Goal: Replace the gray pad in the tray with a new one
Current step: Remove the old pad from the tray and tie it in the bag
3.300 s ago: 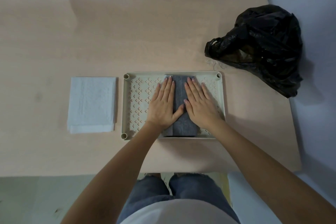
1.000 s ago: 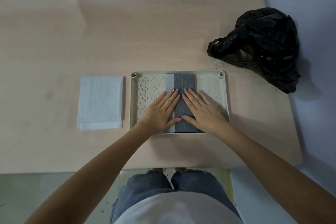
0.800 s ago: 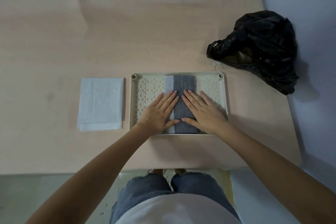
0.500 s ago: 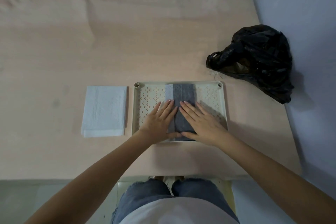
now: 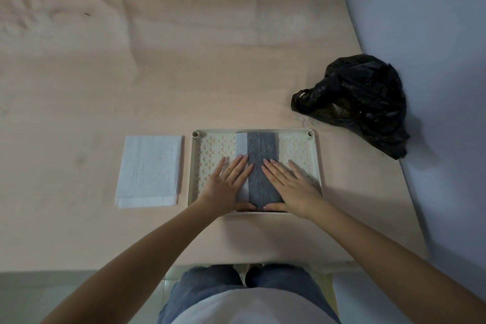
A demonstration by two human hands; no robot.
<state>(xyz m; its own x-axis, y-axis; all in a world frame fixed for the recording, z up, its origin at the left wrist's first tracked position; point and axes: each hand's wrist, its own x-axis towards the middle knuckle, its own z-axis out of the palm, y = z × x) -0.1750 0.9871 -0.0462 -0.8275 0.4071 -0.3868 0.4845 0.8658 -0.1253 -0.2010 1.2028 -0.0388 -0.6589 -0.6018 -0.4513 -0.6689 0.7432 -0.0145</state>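
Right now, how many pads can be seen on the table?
2: the folded gray pad lies in the tray under both hands, the white pad lies left of the tray. Nothing visible suggests more.

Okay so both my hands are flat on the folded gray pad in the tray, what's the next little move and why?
Probably pinch the near end of the gray pad and lift it out. It lies folded into a narrow strip down the middle of the tray, with the left hand and right hand flat on either side and both thumbs at its near edge. The white pad waits left of the tray.
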